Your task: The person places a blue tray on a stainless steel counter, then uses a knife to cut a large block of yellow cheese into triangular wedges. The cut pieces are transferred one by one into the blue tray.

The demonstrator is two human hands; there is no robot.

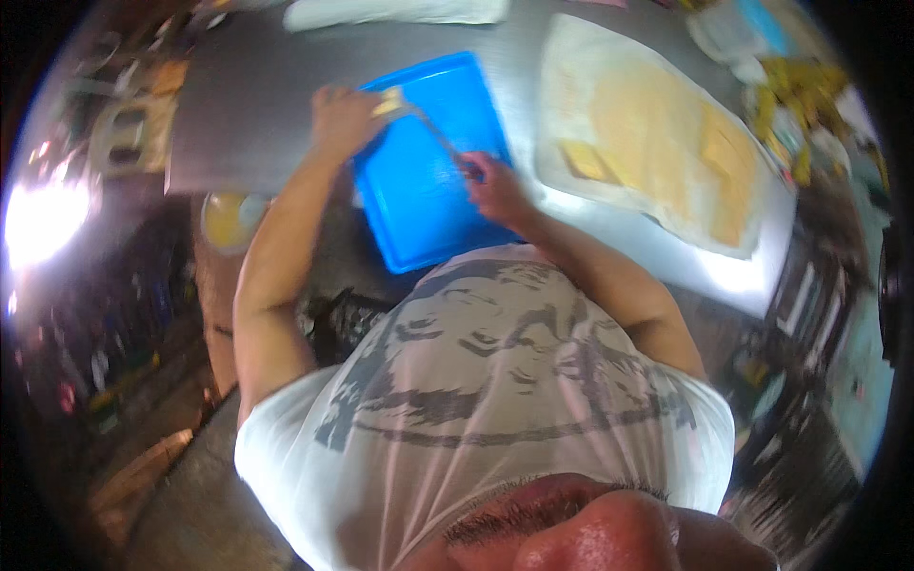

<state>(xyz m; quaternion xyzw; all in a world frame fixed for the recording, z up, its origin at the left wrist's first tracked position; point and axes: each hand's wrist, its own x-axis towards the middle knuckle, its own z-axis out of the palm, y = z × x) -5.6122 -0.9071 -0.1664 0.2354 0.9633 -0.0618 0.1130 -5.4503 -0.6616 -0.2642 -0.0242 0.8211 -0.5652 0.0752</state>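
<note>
A blue plastic tray (419, 205) lies at a slant on the metal table before me. Over its far left corner, my left hand (345, 119) has its fingers closed on a small pale yellow piece (388, 101). My right hand (500, 195) is above the tray's right side, wrapped round the handle of a long thin-bladed tool (436, 136). Its far end reaches up to the yellow piece, close to my left fingers. Whether the tool is a knife or a narrow spatula is too blurred to tell.
The metal table (248, 114) carries a white sheet (571, 86) with a flat yellow layer (647, 114) and several yellow pieces at right. A rolled white cloth (400, 9) lies along the far edge. A round container (228, 224) with yellow contents stands below the table's left side.
</note>
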